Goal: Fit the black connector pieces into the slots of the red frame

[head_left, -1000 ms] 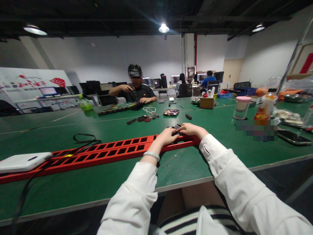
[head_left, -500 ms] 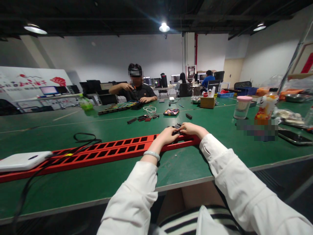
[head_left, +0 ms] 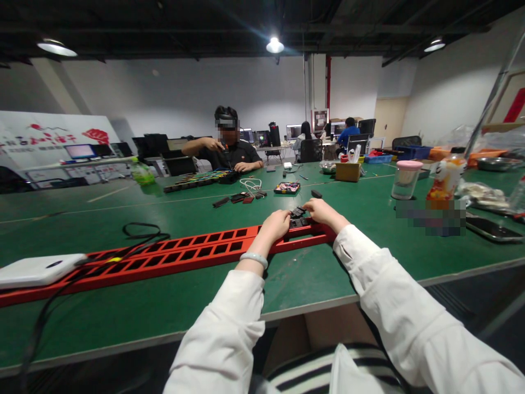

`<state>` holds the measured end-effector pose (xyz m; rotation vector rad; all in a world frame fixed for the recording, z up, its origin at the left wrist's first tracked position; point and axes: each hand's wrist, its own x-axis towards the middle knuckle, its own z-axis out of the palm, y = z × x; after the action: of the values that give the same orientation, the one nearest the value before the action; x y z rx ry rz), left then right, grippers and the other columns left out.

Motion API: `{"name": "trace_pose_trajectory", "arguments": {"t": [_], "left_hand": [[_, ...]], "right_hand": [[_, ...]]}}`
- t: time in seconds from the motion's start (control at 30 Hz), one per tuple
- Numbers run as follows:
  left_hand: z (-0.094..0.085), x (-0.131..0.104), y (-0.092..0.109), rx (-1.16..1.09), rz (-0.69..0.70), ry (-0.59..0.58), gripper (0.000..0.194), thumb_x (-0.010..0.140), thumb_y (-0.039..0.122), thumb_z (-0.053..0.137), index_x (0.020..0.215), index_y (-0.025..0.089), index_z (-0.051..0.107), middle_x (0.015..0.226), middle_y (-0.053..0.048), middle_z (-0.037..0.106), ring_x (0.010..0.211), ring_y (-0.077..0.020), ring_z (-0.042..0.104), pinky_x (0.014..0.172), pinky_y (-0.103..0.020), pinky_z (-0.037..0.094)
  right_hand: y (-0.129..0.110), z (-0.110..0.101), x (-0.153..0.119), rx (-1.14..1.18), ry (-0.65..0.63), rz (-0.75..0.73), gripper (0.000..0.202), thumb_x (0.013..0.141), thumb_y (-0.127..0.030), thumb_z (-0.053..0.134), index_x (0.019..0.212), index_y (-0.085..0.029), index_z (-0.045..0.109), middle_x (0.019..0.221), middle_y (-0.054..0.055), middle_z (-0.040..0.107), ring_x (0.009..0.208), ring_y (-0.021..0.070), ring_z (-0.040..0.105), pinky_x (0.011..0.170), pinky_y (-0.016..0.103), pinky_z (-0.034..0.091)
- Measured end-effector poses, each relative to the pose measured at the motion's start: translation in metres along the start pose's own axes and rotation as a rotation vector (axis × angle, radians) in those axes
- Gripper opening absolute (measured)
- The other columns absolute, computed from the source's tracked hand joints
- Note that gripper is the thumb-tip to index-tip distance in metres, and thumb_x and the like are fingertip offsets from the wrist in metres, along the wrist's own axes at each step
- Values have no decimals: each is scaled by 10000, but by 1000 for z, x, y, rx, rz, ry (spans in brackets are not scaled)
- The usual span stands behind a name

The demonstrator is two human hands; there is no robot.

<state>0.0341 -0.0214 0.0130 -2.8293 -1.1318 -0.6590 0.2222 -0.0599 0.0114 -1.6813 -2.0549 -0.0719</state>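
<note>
Near the right-hand end of a long, red, rectangular-slotted frame (head_left: 213, 244), in the head view, my bare left grip (head_left: 275, 225) and right grip (head_left: 322, 212) set their fingertips at opposite sides of a small, black, blocky part (head_left: 298, 212), though whether either is clenched on it I cannot tell. I judge it light, stiff and perhaps brittle plastic, best taken gently by its edges. Beneath spreads the smooth green tabletop (head_left: 365, 205), with a black-shirted co-worker (head_left: 235, 156) opposite and white walls (head_left: 262, 82) behind.
</note>
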Motion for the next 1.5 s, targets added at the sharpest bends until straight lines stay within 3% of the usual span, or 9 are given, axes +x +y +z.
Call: {"name": "trace_pose_trajectory", "arguments": {"t": [0.13,0.37,0.57,0.83,0.93,1.17,1.27,1.37,1.5], "left_hand": [[-2,0,-7,7,-153,83,330,852,214,321,1027,164,597,1034,-90,618,969,-190,558,855,-269,399],[0,1,-13,10,-253,134,355,842,178,301,1065,140,575,1074,-104,607,1014,-191,546,892,-268,382],[3,3,-15,22,-271,136,344,836,166,310,1044,137,583,1053,-108,616,1015,-190,549,879,-262,388],[6,5,-14,43,-142,45,326,847,205,327,985,146,616,1009,-95,628,954,-192,562,857,-267,396],[7,5,-13,45,-60,-24,293,836,248,378,950,166,635,984,-76,637,927,-191,566,859,-264,395],[12,7,-14,45,29,-74,341,850,283,361,1094,178,574,1114,-63,595,1012,-200,527,919,-287,358],[12,7,-13,56,70,-82,354,859,288,342,1116,182,560,1136,-57,585,1022,-203,520,931,-296,348],[9,6,-10,53,76,-96,348,863,279,336,1096,177,572,1117,-61,595,1007,-197,532,918,-287,358],[5,3,-6,35,67,-103,337,866,265,336,1067,174,591,1092,-62,608,983,-189,548,899,-270,371]], "right_hand": [[2,-1,-1,-27,43,91,316,775,-133,431,1012,-158,640,980,112,604,844,177,555,735,217,373],[-4,-4,-2,-60,44,98,301,803,-365,475,909,-150,657,905,109,625,796,169,564,681,220,371],[-20,0,-6,-178,-71,33,273,823,-274,429,839,-127,660,808,119,660,713,172,586,623,226,377],[-39,2,-10,-245,-84,10,250,789,-164,436,915,-136,650,911,158,648,830,243,604,708,281,399],[-36,-1,-10,-241,-87,25,246,805,-200,431,894,-149,655,890,143,654,816,226,605,687,262,398],[-23,-3,-8,-206,-11,100,282,828,-276,409,882,-147,653,875,126,643,789,191,583,652,238,378],[-19,3,-5,-144,48,3,317,847,-304,380,943,-155,643,945,112,627,859,188,552,726,247,379],[-17,12,-2,-86,-13,-96,346,864,-313,347,1069,-200,601,1058,88,604,990,207,496,839,297,356],[-17,19,-1,-55,-123,-31,402,879,-349,274,1209,-273,491,1179,74,548,1086,266,437,855,426,351]]}}
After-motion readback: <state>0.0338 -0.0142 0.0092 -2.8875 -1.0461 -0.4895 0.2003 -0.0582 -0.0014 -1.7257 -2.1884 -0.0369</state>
